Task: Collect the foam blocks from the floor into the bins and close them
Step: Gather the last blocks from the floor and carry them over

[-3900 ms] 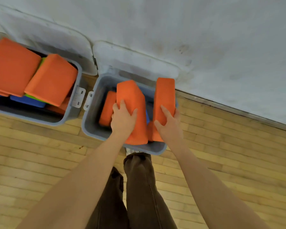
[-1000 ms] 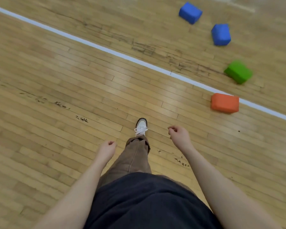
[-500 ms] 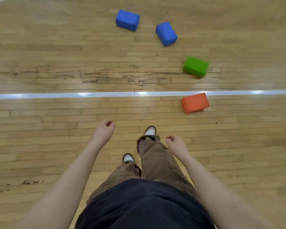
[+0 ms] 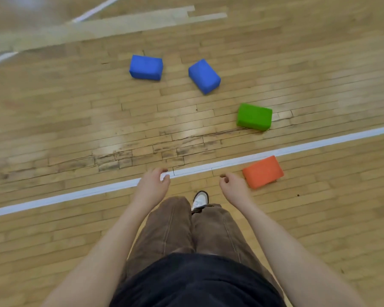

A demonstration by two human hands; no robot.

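Now, both hands out front over the wooden floor, empty. Left hand loosely curled, holding nothing, above the white line. Right hand the same, fingers slack, gripping nothing. Orange block just beside the right hand, to its right, not touched. Green block beyond it, across the line. Two blue blocks farther ahead, well clear of both hands. One white shoe between the wrists.

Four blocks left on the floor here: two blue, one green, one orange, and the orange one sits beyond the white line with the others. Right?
Not quite. The head view shows the orange block on the near side of the white line, by itself.
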